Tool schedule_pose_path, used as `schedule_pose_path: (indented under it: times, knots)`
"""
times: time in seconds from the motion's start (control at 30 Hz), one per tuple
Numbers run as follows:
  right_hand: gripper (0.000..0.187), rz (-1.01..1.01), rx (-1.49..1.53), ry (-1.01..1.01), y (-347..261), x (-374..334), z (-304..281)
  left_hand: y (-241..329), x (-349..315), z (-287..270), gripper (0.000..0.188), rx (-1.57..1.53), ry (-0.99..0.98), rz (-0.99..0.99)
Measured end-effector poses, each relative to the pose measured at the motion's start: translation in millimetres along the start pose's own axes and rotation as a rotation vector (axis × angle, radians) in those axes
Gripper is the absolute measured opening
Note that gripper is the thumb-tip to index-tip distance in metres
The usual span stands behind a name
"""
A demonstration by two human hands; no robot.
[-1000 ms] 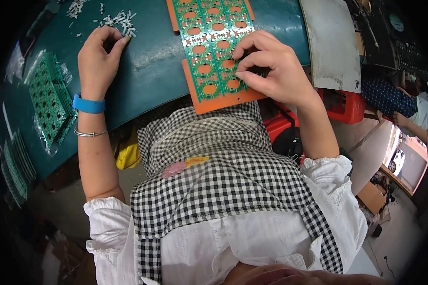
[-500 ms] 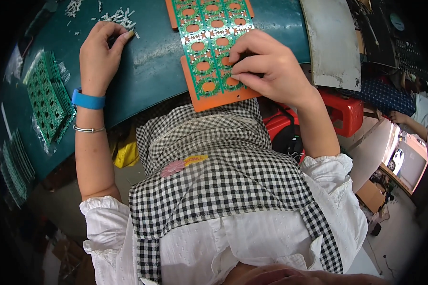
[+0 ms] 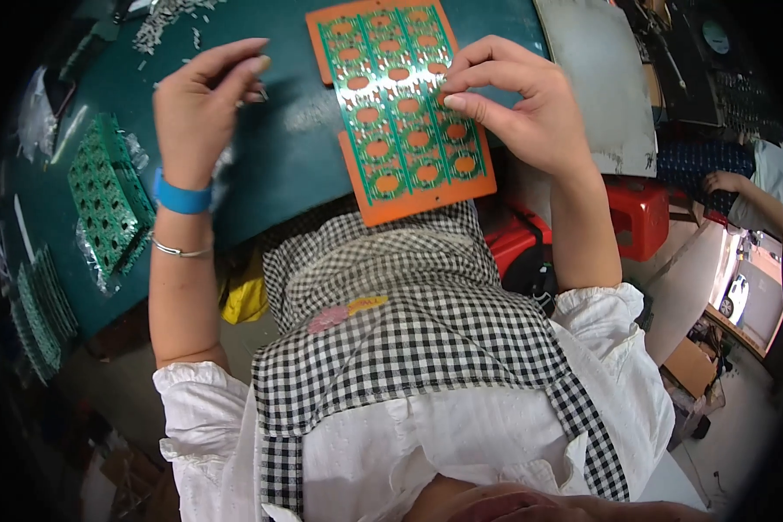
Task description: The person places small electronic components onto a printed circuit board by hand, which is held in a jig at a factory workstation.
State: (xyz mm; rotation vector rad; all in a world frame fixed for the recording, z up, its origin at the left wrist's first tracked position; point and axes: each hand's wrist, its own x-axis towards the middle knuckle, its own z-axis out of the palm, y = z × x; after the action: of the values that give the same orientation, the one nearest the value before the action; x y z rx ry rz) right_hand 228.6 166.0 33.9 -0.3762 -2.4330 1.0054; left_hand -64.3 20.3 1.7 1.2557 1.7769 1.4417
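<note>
A green circuit board panel (image 3: 402, 106) with rows of round cut-outs lies on an orange carrier plate (image 3: 426, 201) at the table's front edge. My right hand (image 3: 526, 109) is over the panel's right side, thumb and forefinger pinched close together; whatever they hold is too small to make out. Left of the panel, above the table, my left hand (image 3: 202, 109) is closed, with a small white piece (image 3: 262, 91) showing at its fingertips. A loose pile of similar small white pieces (image 3: 152, 33) lies beyond it.
Stacked green circuit panels (image 3: 109, 196) stand on the left of the green table (image 3: 278, 165), with more panels (image 3: 43, 304) nearer me. A grey board (image 3: 596, 87) borders the table's right side. A red stool (image 3: 637, 217) stands below; another person's arm (image 3: 752, 200) shows far right.
My left hand has come away from the white pile toward the panel, a white piece now visible in its fingers. My right hand has shifted farther up the panel's right side.
</note>
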Motion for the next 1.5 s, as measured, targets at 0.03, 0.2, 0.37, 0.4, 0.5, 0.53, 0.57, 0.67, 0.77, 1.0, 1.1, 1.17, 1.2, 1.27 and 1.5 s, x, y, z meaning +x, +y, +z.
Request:
schedule_pose_path:
  times: [0.03,0.2,0.37,0.4,0.5,0.53,0.57,0.67,0.77,1.0,1.1,1.17,1.2,1.27,1.5]
  knots:
    - [0.009,-0.021,-0.003,0.011,-0.7,6.1,1.9,5.3,0.7,7.4,0.021,-0.065,-0.031,0.009]
    - [0.011,-0.042,0.054,0.155,-5.5,35.8,14.5,39.7,-0.9,38.4,0.039,-0.210,-0.152,0.017]
    - [0.015,-0.138,0.074,0.209,-14.4,57.2,24.7,64.0,-4.9,55.5,0.048,-0.310,-0.173,0.010]
    - [0.015,-0.144,0.072,0.212,-13.6,58.4,24.8,66.4,-5.2,56.8,0.048,-0.308,-0.171,0.017]
    - [0.017,-0.232,0.051,0.148,-11.1,57.9,24.1,66.4,-6.9,56.6,0.055,-0.331,-0.292,-0.059]
    - [0.017,-0.237,0.052,0.143,-9.4,58.9,21.2,64.1,-6.5,55.4,0.055,-0.331,-0.285,-0.057]
    - [0.016,-0.238,0.049,0.118,-7.6,59.5,17.8,61.3,-6.3,54.0,0.055,-0.343,-0.322,-0.053]
    - [0.011,-0.159,0.113,0.098,10.2,60.8,0.6,55.7,-1.2,36.5,0.048,-0.293,-0.361,-0.083]
    - [0.008,0.227,0.043,0.057,48.3,62.5,-18.2,34.9,13.0,7.7,0.029,0.606,-0.124,0.300]
    - [0.011,0.204,-0.184,-0.013,91.5,71.3,-3.4,-15.7,9.5,-9.3,0.020,0.796,-0.078,0.091]
    - [0.012,0.227,-0.200,-0.015,91.7,72.8,-1.6,-13.2,11.8,-7.6,0.017,0.755,-0.139,0.059]
    - [0.012,0.220,-0.215,-0.023,90.8,73.7,-1.2,-14.1,12.6,-7.0,0.015,0.725,-0.152,0.050]
    - [0.012,0.210,-0.231,-0.031,90.4,73.3,-1.7,-14.4,12.6,-6.5,0.015,0.723,-0.155,0.049]
    - [0.012,0.215,-0.221,-0.034,91.4,73.9,-1.5,-14.8,12.1,-6.6,0.013,0.697,-0.112,0.113]
    - [0.011,0.232,-0.220,-0.034,93.7,72.4,-2.4,-8.8,11.4,-4.4,0.010,0.451,0.070,-0.100]
